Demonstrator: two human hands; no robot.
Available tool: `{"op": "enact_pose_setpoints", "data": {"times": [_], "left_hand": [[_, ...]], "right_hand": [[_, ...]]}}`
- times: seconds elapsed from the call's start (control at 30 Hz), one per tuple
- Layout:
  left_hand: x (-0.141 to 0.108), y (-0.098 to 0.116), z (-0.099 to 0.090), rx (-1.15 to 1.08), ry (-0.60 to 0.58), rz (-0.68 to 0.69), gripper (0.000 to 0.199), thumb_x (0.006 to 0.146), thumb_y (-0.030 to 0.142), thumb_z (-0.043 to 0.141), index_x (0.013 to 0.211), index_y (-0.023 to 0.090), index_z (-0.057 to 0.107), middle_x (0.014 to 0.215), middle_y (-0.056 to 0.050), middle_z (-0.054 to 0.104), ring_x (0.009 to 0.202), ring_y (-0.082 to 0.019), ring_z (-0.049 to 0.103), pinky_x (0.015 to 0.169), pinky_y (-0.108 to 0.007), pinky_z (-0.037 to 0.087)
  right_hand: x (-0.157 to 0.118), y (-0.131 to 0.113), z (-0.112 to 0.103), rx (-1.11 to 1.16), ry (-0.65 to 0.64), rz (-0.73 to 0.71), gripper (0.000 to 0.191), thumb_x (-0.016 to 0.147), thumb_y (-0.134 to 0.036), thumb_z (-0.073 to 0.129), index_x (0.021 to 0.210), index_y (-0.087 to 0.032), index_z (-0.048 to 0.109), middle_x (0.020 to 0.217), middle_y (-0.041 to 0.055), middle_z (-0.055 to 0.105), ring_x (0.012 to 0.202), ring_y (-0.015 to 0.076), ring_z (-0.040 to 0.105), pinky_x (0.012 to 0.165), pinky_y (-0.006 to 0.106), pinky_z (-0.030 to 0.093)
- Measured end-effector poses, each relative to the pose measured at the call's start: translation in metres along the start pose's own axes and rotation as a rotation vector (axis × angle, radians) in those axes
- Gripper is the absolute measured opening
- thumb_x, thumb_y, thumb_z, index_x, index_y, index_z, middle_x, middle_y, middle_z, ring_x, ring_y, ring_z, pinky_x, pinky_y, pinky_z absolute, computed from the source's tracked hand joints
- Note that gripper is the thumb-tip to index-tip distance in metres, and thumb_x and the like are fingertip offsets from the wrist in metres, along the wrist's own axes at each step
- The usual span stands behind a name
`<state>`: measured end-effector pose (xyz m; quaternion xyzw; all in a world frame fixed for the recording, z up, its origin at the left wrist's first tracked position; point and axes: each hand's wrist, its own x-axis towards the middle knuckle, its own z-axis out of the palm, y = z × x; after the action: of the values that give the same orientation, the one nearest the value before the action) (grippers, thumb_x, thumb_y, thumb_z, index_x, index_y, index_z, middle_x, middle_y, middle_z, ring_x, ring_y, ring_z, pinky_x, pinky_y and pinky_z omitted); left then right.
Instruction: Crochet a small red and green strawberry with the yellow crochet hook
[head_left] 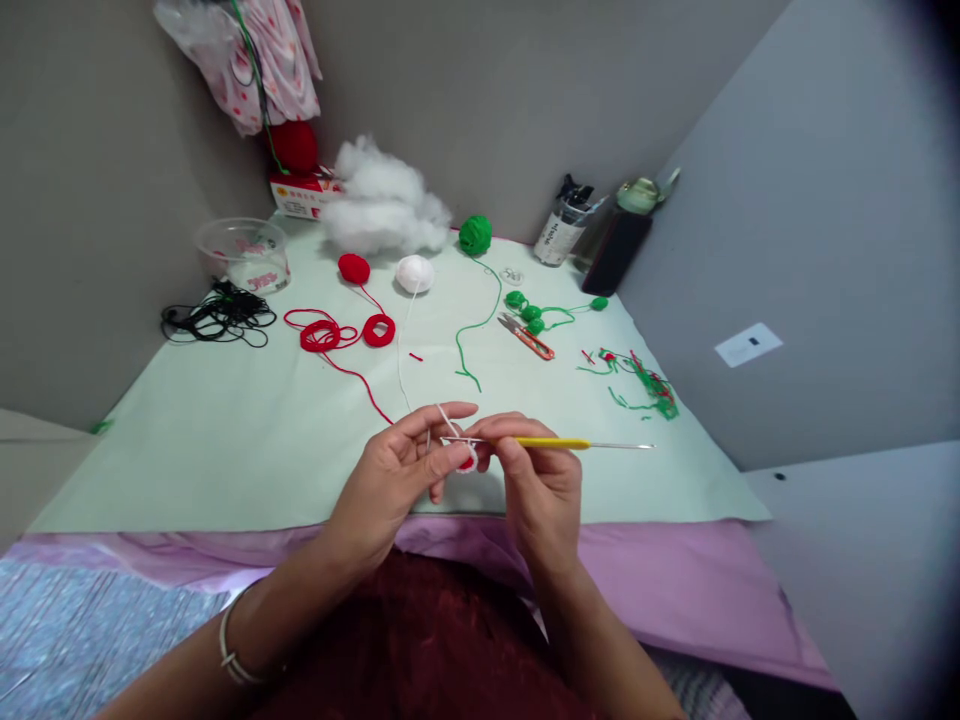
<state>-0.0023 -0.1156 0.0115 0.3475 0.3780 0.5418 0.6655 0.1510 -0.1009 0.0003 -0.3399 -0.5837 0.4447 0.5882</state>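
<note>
The thin yellow-and-silver hook (551, 443) is smooth plastic and shiny metal; the round green yarn ball (475, 235) looks rough.

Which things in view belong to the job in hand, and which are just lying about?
In use:
- yellow-handled hook, in the right hand
- red-and-white piece, in the left hand
- white yarn ball, strand leading toward the hands

Apparently lying about:
- orange-handled snips
- green yarn ball
- black cord
- clear tub

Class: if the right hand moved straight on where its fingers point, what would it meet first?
The right hand would probably meet the red-and-white piece held in the left hand, though depth is unclear.
</note>
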Motion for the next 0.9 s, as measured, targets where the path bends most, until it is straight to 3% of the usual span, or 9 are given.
{"op": "enact_pose_setpoints", "data": {"times": [0.17, 0.27, 0.33, 0.4, 0.5, 0.6, 0.63, 0.7, 0.9], "left_hand": [[0.0, -0.003, 0.007, 0.031, 0.086, 0.027, 0.056, 0.08, 0.027, 0.088, 0.133, 0.03, 0.071, 0.084, 0.004, 0.06, 0.064, -0.008, 0.051, 0.053, -0.017, 0.043], [0.001, 0.007, 0.002, 0.153, -0.028, -0.028, 0.058, 0.079, 0.027, 0.087, 0.134, 0.031, 0.07, 0.089, 0.002, 0.062, 0.07, -0.011, 0.055, 0.06, -0.021, 0.047], [0.003, 0.024, -0.012, 0.288, -0.221, -0.063, 0.04, 0.08, 0.031, 0.085, 0.12, 0.026, 0.078, 0.091, -0.001, 0.066, 0.069, -0.012, 0.055, 0.061, -0.024, 0.047], [0.006, 0.047, -0.034, 0.471, -0.278, -0.028, 0.019, 0.089, 0.038, 0.076, 0.098, 0.022, 0.081, 0.081, -0.003, 0.066, 0.066, -0.014, 0.055, 0.06, -0.025, 0.046], [0.014, 0.076, -0.07, 0.76, -0.302, 0.051, 0.032, 0.095, 0.046, 0.066, 0.076, 0.021, 0.073, 0.07, -0.001, 0.061, 0.062, -0.015, 0.056, 0.06, -0.026, 0.047], [0.03, 0.083, -0.088, 1.087, -0.122, 0.099, 0.025, 0.095, 0.046, 0.067, 0.104, 0.023, 0.071, 0.089, -0.004, 0.069, 0.069, -0.019, 0.062, 0.062, -0.029, 0.049], [0.039, 0.08, -0.087, 1.205, -0.06, 0.192, 0.028, 0.093, 0.044, 0.069, 0.113, 0.024, 0.07, 0.106, -0.007, 0.07, 0.08, -0.022, 0.066, 0.071, -0.033, 0.052], [0.06, 0.069, -0.077, 1.412, -0.116, 0.389, 0.022, 0.095, 0.035, 0.067, 0.111, 0.021, 0.069, 0.127, -0.013, 0.066, 0.103, -0.028, 0.066, 0.09, -0.043, 0.05], [0.134, 0.022, -0.023, 1.507, -0.34, 0.503, 0.013, 0.09, 0.011, 0.066, 0.098, 0.02, 0.071, 0.111, -0.011, 0.069, 0.111, -0.03, 0.056, 0.099, -0.046, 0.042]], "right_hand": [[0.001, 0.004, 0.004, 0.038, 0.004, -0.01, 0.013, 0.098, -0.032, 0.068, 0.096, -0.026, 0.079, 0.093, 0.0043, 0.076, 0.092, 0.019, 0.07, 0.079, 0.033, 0.057], [0.006, 0.006, -0.001, 0.202, -0.011, 0.12, 0.018, 0.095, -0.042, 0.071, 0.088, -0.025, 0.073, 0.082, 0.0013, 0.07, 0.079, 0.0165, 0.066, 0.074, 0.03, 0.056], [0.009, 0.004, -0.009, 0.339, -0.065, 0.207, 0.027, 0.093, -0.048, 0.072, 0.081, -0.024, 0.065, 0.071, -0.0011, 0.063, 0.066, 0.0148, 0.059, 0.06, 0.026, 0.053], [0.01, 0.001, -0.021, 0.476, -0.149, 0.229, 0.034, 0.091, -0.048, 0.073, 0.073, -0.025, 0.055, 0.062, -0.0037, 0.054, 0.053, 0.013, 0.05, 0.045, 0.022, 0.044], [0.007, -0.002, -0.037, 0.687, -0.34, 0.103, 0.043, 0.093, -0.039, 0.071, 0.062, -0.025, 0.044, 0.049, -0.0073, 0.047, 0.039, 0.0088, 0.041, 0.036, 0.018, 0.037], [0.004, 0.0, -0.047, 0.821, -0.595, -0.037, 0.049, 0.096, -0.033, 0.066, 0.054, -0.024, 0.042, 0.042, -0.008, 0.048, 0.032, 0.0055, 0.044, 0.037, 0.015, 0.039], [0.002, 0.0, -0.048, 0.797, -0.621, -0.027, 0.049, 0.095, -0.034, 0.067, 0.053, -0.024, 0.044, 0.042, -0.0071, 0.05, 0.032, 0.0056, 0.045, 0.037, 0.015, 0.04], [0.001, 0.001, -0.048, 0.656, -0.548, 0.085, 0.045, 0.092, -0.039, 0.071, 0.055, -0.023, 0.05, 0.048, -0.0045, 0.054, 0.035, 0.007, 0.048, 0.037, 0.018, 0.041], [0.007, -0.005, -0.036, 0.391, -0.295, 0.432, 0.035, 0.083, -0.049, 0.08, 0.072, -0.018, 0.069, 0.062, 0.0004, 0.062, 0.042, 0.0081, 0.045, 0.037, 0.02, 0.037]]}}
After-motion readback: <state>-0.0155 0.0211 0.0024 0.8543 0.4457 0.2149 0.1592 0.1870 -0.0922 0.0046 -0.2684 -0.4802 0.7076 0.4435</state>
